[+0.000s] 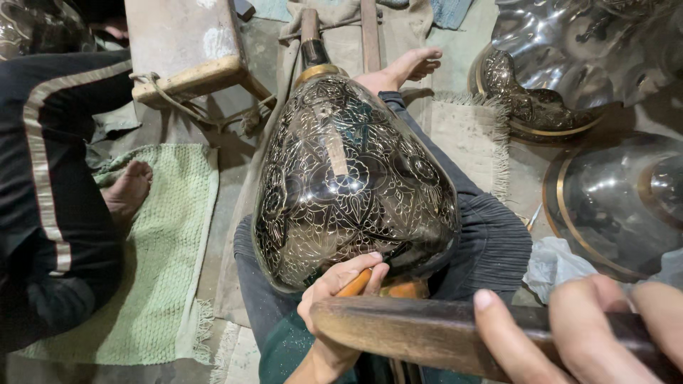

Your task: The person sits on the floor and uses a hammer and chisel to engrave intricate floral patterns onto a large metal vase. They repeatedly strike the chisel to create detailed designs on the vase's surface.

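Closest to you, your right hand (583, 313) fills the lower right corner, its fingers (498, 323) wrapped around a thick dark wooden handle (413, 331) that runs across the bottom of the view towards the left. Just beyond it, your left hand (338, 291) pinches a slim orange-handled tool (356, 283), fingers closed on it, with its tip pressed against the near lower edge of a large dark metal vase (352, 178). The vase lies on its side across your lap, wide rounded body towards you, narrow gold-banded neck (314, 60) pointing away. Its glossy surface is covered in fine engraved floral patterns in pale gold lines. Your legs in dark trousers (491, 235) stretch out beneath it, and one bare foot (409, 65) shows at the far end. To the left, a green woven mat (171, 249) lies on the floor, where another person in a dark sleeve with a pale stripe (43, 163) sits with a bare foot (126, 192) on the mat. To the right, shiny metal bowls and trays (605, 192) rest on the floor. Farther off stands a low wooden stool (185, 50).
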